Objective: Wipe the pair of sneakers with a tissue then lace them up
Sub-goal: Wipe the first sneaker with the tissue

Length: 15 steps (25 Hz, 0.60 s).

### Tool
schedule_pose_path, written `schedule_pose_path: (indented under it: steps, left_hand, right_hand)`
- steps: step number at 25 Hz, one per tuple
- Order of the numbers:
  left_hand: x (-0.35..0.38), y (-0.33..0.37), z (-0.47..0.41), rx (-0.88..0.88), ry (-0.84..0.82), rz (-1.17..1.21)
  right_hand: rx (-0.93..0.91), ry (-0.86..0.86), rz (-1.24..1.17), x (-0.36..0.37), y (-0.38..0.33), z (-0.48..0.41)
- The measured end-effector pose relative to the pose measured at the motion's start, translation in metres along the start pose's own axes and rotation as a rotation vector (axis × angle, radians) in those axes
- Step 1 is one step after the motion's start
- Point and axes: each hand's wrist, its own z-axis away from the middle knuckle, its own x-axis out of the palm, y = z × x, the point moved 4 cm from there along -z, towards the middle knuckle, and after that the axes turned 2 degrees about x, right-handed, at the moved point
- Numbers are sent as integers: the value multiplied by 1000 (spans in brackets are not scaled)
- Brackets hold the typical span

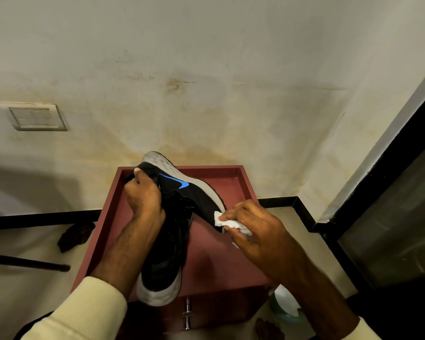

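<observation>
Head view: your left hand (144, 198) grips heel collar of black sneaker with blue swoosh and white sole (194, 195), holding it tilted above maroon raised-rim cabinet top (219, 263). Your right hand (255, 231) pinches crumpled white tissue (222, 220), pressed against that sneaker's toe. Beneath your left forearm, second black white-soled sneaker (161, 273) lies on cabinet top.
</observation>
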Motion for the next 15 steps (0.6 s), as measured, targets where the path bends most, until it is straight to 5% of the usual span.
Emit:
schedule_pose_path:
  steps: [11, 15]
  left_hand:
    - [7, -12, 1, -314, -12, 314]
    - [12, -23, -1, -433, -215, 456]
  right_hand:
    - [-82, 225, 117, -11, -16, 0]
    - [-36, 341, 89, -19, -19, -1]
